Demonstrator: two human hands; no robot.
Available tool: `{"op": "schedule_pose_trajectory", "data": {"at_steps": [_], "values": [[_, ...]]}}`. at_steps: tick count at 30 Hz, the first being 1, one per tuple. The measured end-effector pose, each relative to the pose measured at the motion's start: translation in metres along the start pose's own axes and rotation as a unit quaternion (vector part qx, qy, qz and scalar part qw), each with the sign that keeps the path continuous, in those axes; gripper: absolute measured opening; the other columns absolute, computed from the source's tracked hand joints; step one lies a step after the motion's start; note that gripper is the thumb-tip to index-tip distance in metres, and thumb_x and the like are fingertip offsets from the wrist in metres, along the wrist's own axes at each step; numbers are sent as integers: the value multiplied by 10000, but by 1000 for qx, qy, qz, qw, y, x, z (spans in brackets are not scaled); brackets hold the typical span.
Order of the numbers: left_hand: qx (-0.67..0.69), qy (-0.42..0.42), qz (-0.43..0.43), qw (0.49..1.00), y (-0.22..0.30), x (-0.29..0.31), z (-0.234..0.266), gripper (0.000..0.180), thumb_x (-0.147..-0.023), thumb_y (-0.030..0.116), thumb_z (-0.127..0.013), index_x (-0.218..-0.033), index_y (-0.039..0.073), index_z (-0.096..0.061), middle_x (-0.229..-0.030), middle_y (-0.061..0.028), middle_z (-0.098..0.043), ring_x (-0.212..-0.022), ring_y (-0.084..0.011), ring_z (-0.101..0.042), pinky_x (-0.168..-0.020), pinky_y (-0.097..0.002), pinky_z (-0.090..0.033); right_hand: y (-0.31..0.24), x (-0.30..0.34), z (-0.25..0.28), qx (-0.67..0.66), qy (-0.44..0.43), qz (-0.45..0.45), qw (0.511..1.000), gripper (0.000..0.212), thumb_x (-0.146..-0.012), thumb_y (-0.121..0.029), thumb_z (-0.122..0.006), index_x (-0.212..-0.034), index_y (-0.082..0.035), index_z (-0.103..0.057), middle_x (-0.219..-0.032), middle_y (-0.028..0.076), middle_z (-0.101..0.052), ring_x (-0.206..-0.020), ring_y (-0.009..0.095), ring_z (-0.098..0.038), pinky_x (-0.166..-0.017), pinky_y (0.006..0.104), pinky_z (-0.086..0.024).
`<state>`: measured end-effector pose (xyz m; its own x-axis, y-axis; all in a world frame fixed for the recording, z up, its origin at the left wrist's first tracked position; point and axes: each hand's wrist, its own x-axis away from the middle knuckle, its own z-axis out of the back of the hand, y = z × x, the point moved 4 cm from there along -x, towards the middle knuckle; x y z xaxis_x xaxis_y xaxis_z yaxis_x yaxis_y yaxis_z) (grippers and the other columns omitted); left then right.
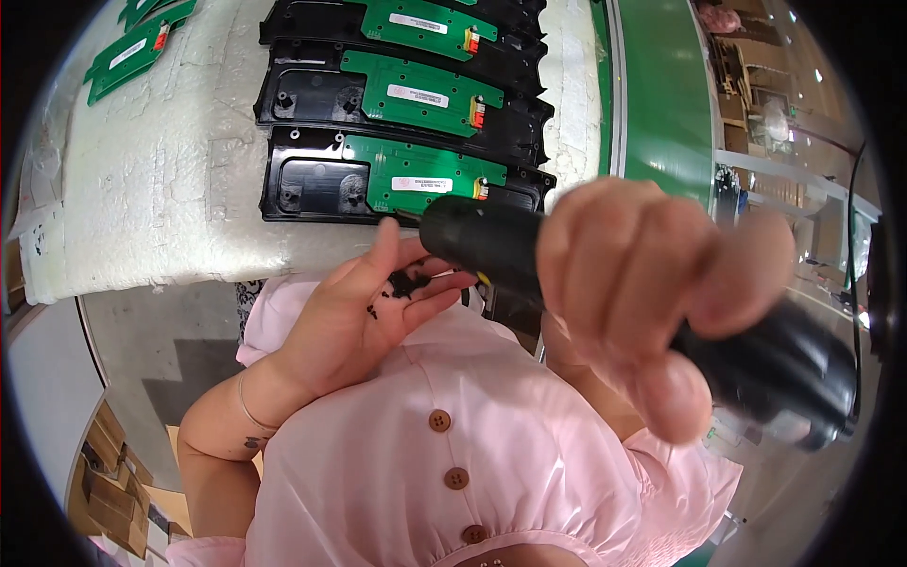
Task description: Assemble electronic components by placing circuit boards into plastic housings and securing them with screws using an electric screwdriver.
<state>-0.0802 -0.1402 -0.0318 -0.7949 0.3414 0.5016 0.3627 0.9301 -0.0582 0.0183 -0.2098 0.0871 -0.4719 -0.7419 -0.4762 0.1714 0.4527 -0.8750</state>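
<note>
My right hand [652,293] is wrapped round a black electric screwdriver [491,244], held tilted close to the camera and partly blurred. Its bit points left, to the front edge of the nearest black plastic housing [316,189]; whether it touches cannot be made out. A green circuit board [364,163] with a white label lies in that housing, part of it behind the screwdriver. Below the edge, my left hand [350,312] is turned palm up and cupped, with several small black screws [406,282] on the palm and fingers.
More black housings with green boards [416,90] stand in a row behind the nearest one. Loose green boards [128,59] lie at the far left on the white foam-covered table [161,208]. A green surface [661,104] runs along the right, and cardboard boxes [118,501] sit lower left.
</note>
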Motion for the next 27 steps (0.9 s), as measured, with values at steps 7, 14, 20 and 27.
{"op": "schedule_pose_trajectory", "data": {"at_steps": [7,14,20,27], "values": [[-110,-17,-20,994,4,4,17,311,-920,162,-389,-1153,-36,-445,-1007,-157,-563,-968,-243,-569,-854,-286,-453,23,-4,-5,15,94,-59,994,302,-715,-53,-565,-962,-95,-397,-590,-14,-442,-470,107,-408,-478,265,-348],[-171,-39,-40,984,6,6,22,203,-902,178,-466,-1012,14,-511,-940,-117,-585,-892,-191,-593,-726,-256,-468,28,-9,-9,48,83,-83,992,267,-687,-12,-543,-892,-85,-390,-581,-3,-433,-470,108,-405,-470,262,-354],[-157,-1,-91,983,12,5,23,155,-855,131,-559,-958,15,-549,-880,-82,-597,-818,-154,-591,-719,-245,-474,38,-25,-9,-8,-114,-36,993,248,-700,-11,-549,-874,-82,-388,-570,21,-441,-451,116,-389,-458,261,-353],[-64,29,-79,994,14,3,21,171,-857,169,-563,-943,21,-562,-838,-56,-589,-762,-123,-577,-700,-217,-476,-2,-21,1,-42,-23,-47,998,387,-680,-143,-740,-897,-98,-423,-602,-40,-536,-468,67,-508,-420,200,-401]]}}
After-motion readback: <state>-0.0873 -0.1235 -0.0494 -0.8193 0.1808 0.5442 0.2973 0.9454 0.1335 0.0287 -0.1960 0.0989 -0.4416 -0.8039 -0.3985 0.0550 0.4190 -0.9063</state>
